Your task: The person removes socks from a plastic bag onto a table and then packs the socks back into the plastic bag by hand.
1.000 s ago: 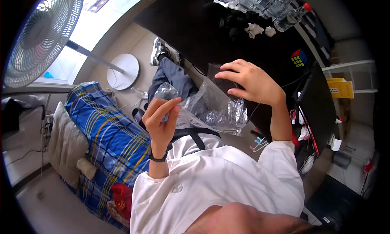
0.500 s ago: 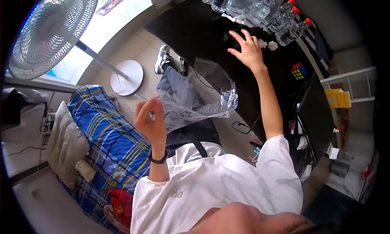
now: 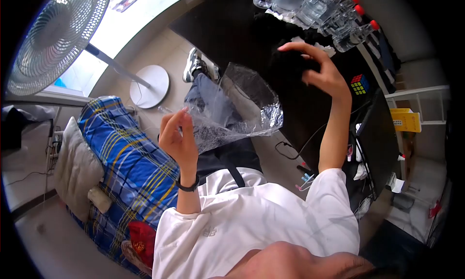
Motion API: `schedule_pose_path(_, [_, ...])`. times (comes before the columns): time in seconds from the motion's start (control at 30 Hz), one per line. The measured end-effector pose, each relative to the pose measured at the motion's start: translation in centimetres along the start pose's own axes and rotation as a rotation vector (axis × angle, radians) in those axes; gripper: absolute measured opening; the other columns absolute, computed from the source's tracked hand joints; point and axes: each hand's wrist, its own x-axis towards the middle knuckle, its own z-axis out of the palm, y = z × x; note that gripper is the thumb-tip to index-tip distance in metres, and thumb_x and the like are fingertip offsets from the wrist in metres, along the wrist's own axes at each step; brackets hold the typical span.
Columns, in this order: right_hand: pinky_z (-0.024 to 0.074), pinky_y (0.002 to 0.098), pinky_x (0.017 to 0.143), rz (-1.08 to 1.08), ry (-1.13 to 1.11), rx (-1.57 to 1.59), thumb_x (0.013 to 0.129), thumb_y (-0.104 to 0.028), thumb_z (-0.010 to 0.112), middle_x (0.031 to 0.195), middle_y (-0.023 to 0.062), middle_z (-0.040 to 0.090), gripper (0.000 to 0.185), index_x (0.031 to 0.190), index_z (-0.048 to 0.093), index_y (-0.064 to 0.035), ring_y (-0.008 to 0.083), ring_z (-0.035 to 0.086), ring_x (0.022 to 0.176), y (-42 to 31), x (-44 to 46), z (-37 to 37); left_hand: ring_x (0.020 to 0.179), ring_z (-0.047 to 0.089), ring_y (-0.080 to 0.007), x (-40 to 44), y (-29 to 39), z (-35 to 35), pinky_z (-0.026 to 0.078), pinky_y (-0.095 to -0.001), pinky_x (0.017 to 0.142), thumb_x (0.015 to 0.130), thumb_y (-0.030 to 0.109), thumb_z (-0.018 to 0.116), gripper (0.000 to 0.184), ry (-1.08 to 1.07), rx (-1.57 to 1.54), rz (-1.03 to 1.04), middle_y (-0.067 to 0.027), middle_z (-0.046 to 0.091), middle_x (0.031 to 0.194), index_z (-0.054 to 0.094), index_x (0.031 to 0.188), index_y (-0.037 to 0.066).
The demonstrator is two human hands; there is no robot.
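My left hand [image 3: 179,138], with a dark band at its wrist, pinches the edge of a clear plastic bag [image 3: 247,102]. The bag hangs open over my legs, its mouth spread toward the dark table. Over the table, my right hand [image 3: 324,73] curls its fingers and thumb around a black, soft-looking bundle [image 3: 289,68]. Dark against dark, the bundle's outline is hard to make out, and its kind does not show. Beyond that hand lie white crumpled tissues [image 3: 327,50] and more black material [image 3: 271,24].
Water bottles with red caps [image 3: 351,37] line the table's far side. A Rubik's cube [image 3: 359,85] and a black cable [image 3: 310,141] lie right of my arm. At left are a standing fan [image 3: 53,37] and a blue plaid bed cover [image 3: 131,153].
My right hand has moved right and toward me, its spread fingers now curled around the black bundle. The left hand keeps its pinch on the bag, almost unmoved.
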Motion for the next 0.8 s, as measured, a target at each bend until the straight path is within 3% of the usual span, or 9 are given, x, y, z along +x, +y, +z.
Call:
schedule_pose_path(0.03, [0.0471,0.0348,0.107,-0.039,-0.074,0.097,0.072,-0.001,0.062,0.135,0.011,0.062,0.063,0.134,0.063,-0.011,0.0245,0.062,0.122,-0.8,0.4,1.7,0.074,0.05,-0.0079,-0.2,0.0,-0.1,0.036,-0.0215,0.065,0.089,-0.004,0.072,0.017,-0.002,0.014,-0.007,-0.0033,0.063,0.087,0.076,0.105,-0.001])
schedule_pose_path(0.1, [0.0533,0.0326,0.093,-0.184,-0.095,-0.116,0.071,-0.007,0.067,0.138,0.0106,0.059,0.062,0.133,0.064,-0.0121,0.0236,0.065,0.115,-2.5,1.1,4.5,0.073,0.047,-0.0073,-0.2,-0.1,0.0,0.033,-0.0217,0.064,0.089,-0.003,0.072,0.016,0.012,0.018,0.042,-0.0026,0.063,0.088,0.076,0.105,0.0])
schedule_pose_path(0.17, [0.053,0.0379,0.097,-0.093,-0.126,-0.236,0.069,0.0,0.066,0.145,0.0131,0.054,0.063,0.132,0.065,-0.0102,0.0289,0.063,0.119,-2.5,0.9,6.7,0.072,0.046,-0.0073,-0.4,-0.1,-0.1,0.032,-0.0218,0.063,0.09,-0.002,0.073,0.016,0.0,0.019,0.059,-0.0025,0.063,0.088,0.076,0.105,0.0])
schedule_pose_path(0.33, [0.056,0.0357,0.089,-0.057,-0.076,-0.294,0.071,0.001,0.068,0.104,0.0134,0.072,0.047,0.118,0.069,-0.0061,0.0302,0.071,0.095,-3.1,0.8,6.6,0.07,0.045,-0.0067,-0.9,0.3,-0.8,0.031,-0.0223,0.06,0.09,-0.001,0.073,0.015,-0.029,0.055,-0.058,-0.003,0.064,0.087,0.076,0.105,0.0])
schedule_pose_path(0.47, [0.0564,0.0366,0.085,-0.007,-0.196,-0.313,0.075,-0.007,0.077,0.109,0.0124,0.071,0.046,0.119,0.069,-0.0073,0.0308,0.071,0.096,-3.3,1.1,9.4,0.069,0.045,-0.006,-1.0,0.2,0.0,0.028,-0.0222,0.057,0.09,-0.001,0.073,0.014,-0.036,-0.006,0.032,-0.0032,0.064,0.086,0.076,0.104,0.0])
schedule_pose_path(0.57, [0.0516,0.0406,0.098,-0.193,-0.298,-0.236,0.077,-0.017,0.082,0.126,0.0106,0.067,0.053,0.128,0.067,-0.0112,0.0308,0.063,0.117,-2.9,1.1,9.8,0.07,0.048,-0.0067,-1.3,0.4,-0.3,0.028,-0.0217,0.057,0.089,-0.001,0.073,0.014,-0.058,0.038,0.072,-0.0038,0.065,0.085,0.076,0.103,-0.001])
schedule_pose_path(0.63, [0.0463,0.0421,0.106,-0.135,-0.248,-0.282,0.078,-0.018,0.082,0.13,0.0099,0.065,0.053,0.129,0.066,-0.0118,0.0303,0.058,0.126,-2.0,1.6,7.7,0.073,0.053,-0.0089,-1.4,0.7,-0.8,0.032,-0.0215,0.059,0.089,-0.002,0.073,0.015,-0.07,0.128,0.022,-0.0047,0.065,0.086,0.075,0.103,-0.001])
schedule_pose_path(0.73, [0.042,0.0431,0.108,-0.152,0.242,-0.574,0.079,-0.024,0.08,0.132,0.0101,0.062,0.055,0.131,0.065,-0.0147,0.0314,0.056,0.124,3.5,3.1,3.2,0.074,0.055,-0.0103,-1.3,0.9,-0.8,0.034,-0.0216,0.059,0.088,-0.003,0.073,0.014,-0.078,0.099,0.037,-0.005,0.065,0.085,0.075,0.102,-0.001])
schedule_pose_path(0.8, [0.0429,0.0466,0.107,0.141,0.663,-1.036,0.078,-0.028,0.082,0.144,0.0168,0.049,0.063,0.138,0.061,-0.027,0.0414,0.05,0.124,9.2,2.7,1.4,0.073,0.055,-0.0105,-1.3,1.1,-0.9,0.034,-0.0217,0.059,0.088,-0.004,0.073,0.014,-0.095,0.107,0.055,-0.0049,0.065,0.085,0.075,0.102,-0.001])
